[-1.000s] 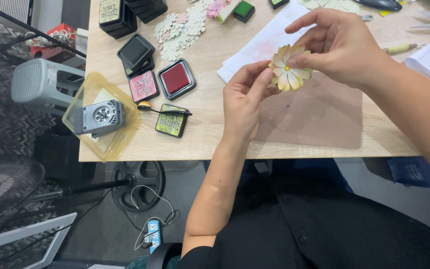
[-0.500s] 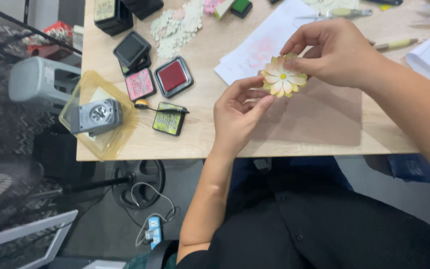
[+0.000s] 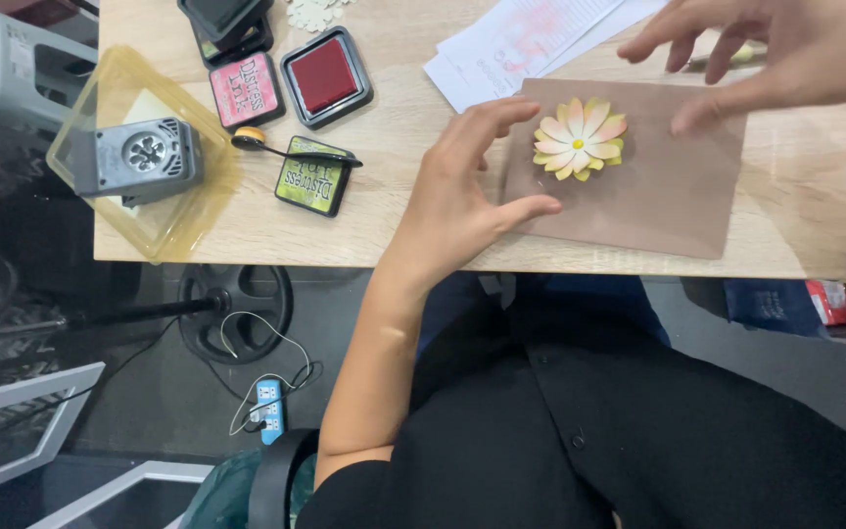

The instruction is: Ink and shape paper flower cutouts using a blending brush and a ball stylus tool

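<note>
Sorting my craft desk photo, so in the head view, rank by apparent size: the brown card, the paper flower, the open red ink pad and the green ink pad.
Largest to smallest:
1. brown card
2. open red ink pad
3. paper flower and green ink pad, too alike to rank
</note>
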